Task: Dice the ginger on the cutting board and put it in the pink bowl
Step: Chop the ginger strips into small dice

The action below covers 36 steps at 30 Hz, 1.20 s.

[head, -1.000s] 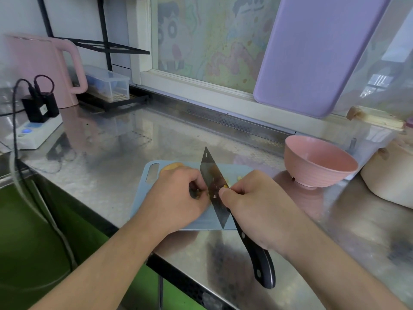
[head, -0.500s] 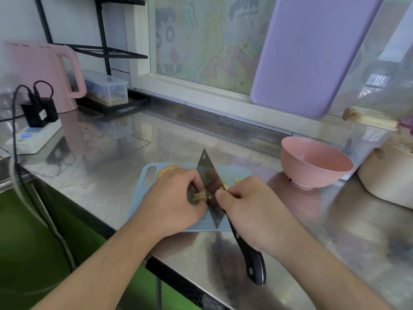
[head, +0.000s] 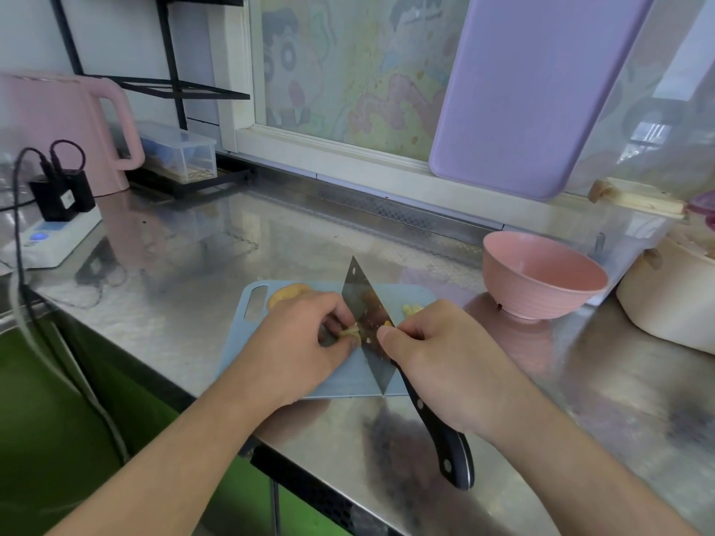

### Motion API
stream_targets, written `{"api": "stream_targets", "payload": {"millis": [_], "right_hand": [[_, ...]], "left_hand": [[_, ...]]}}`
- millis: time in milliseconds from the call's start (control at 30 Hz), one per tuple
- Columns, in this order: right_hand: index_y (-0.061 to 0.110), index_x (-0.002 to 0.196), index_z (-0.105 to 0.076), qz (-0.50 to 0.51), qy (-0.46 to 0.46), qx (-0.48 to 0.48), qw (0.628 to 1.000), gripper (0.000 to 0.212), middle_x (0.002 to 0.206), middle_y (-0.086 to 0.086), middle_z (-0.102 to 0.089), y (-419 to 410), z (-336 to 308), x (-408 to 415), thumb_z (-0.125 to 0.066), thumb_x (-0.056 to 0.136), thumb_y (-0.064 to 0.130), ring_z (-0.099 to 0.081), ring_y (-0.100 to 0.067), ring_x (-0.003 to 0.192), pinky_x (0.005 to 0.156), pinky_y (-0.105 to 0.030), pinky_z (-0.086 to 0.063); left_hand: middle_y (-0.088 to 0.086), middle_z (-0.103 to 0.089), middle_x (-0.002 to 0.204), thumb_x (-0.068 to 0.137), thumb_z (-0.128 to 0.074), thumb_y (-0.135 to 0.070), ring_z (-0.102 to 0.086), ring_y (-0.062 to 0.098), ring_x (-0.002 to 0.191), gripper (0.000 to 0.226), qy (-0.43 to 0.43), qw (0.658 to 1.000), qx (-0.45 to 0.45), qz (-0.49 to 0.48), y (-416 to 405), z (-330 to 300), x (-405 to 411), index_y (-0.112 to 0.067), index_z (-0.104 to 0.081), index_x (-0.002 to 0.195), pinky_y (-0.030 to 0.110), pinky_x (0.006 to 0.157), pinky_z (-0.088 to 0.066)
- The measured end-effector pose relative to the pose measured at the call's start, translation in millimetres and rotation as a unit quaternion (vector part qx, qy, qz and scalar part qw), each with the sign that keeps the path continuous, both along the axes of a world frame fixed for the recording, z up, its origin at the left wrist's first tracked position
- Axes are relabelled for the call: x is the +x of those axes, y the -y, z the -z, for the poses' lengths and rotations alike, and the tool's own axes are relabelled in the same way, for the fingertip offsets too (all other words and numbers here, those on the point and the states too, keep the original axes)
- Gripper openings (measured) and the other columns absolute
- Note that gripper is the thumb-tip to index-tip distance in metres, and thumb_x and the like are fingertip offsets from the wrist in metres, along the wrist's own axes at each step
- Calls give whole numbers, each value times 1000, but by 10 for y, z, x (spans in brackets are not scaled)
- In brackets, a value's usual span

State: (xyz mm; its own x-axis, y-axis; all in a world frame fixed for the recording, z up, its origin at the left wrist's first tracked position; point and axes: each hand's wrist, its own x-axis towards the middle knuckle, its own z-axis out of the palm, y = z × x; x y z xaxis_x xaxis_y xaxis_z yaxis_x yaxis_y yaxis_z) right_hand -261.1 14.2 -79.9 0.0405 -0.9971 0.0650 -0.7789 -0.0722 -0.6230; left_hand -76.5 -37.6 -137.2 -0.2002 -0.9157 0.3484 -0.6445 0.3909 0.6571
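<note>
Right hand [head: 437, 365] grips knife [head: 367, 323]; left hand [head: 301, 346] pinches ginger [head: 350, 331]; no legible writing.

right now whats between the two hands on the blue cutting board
In the head view, the steel knife blade stands between the left hand and right hand, beside the pale ginger strips the left fingers pinch.

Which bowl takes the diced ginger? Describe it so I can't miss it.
Start at the steel counter, then the blue cutting board. Just right of it stands the pink bowl, upright, ribbed outside, nothing visible inside. Unlike the cream pot beside it, it is pink and smaller.
</note>
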Motion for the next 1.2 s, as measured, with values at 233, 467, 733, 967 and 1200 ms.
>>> {"api": "stream_targets", "payload": {"millis": [233,467,733,967,1200], "right_hand": [[10,62,-31,-2,-3,-4,1000,54,53,-3,-28,-34,-50,-17,-57,101,37,-28,-18,49,52,-36,-26],[8,63,-32,-2,8,-26,1000,57,52,1,-24,-86,-155,-73,-58,103,38,-23,-15,48,49,-33,-22],[11,60,-34,-4,7,2,1000,55,45,2,-30,-87,-96,-13,-57,102,37,-29,-18,44,46,-29,-27],[12,60,-32,2,-9,14,1000,54,45,3,-26,-95,-90,21,-57,102,36,-28,-18,44,50,-33,-29],[15,60,-34,10,-27,27,999,53,33,5,-31,-3,-25,85,-60,100,37,-32,-14,34,45,-27,-28]], "left_hand": [[-15,-66,87,84,-81,-21,-61,-4,85,13,-20,1000,-8,-12,15,11,5,-32,-73,86,9,72,-46],[-17,-67,84,84,-82,-23,-64,-3,86,10,-22,1000,-15,-14,3,-5,6,-31,-75,84,11,73,-49],[-15,-66,84,83,-80,-21,-62,-5,86,12,-20,999,-15,-25,-6,-7,15,-32,-74,81,6,71,-44],[-14,-68,79,83,-81,-18,-63,-1,81,15,-26,999,-23,-21,15,16,18,-31,-75,76,9,69,-46],[-13,-67,79,80,-83,-21,-62,1,81,13,-26,999,-31,-29,29,15,22,-29,-75,73,19,73,-51]]}}
